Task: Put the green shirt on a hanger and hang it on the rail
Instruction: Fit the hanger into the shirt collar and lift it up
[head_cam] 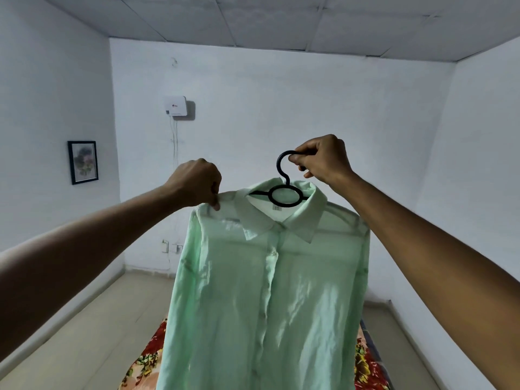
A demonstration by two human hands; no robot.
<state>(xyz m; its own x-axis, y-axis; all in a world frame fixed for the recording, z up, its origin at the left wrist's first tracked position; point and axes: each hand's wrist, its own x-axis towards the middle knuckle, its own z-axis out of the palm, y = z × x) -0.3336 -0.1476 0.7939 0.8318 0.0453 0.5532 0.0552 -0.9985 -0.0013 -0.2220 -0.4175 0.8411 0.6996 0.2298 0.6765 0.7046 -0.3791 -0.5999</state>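
From the head camera, the right hand [323,159] is closed around the hook of the black plastic hanger [284,181], carrying the weight. The left hand [197,184] pinches the left shoulder seam, probably to seat it on the hanger's arm. The green shirt [267,291] hangs mid-room, thin and semi-sheer, with a crisp collar, above a floral cloth [146,358]. No rail is visible.

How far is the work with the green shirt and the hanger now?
Done: the green shirt sits on the black hanger. In hand: the right hand grips the hook while the left hand pinches the shoulder. Left: hanging it; no rail is in view.
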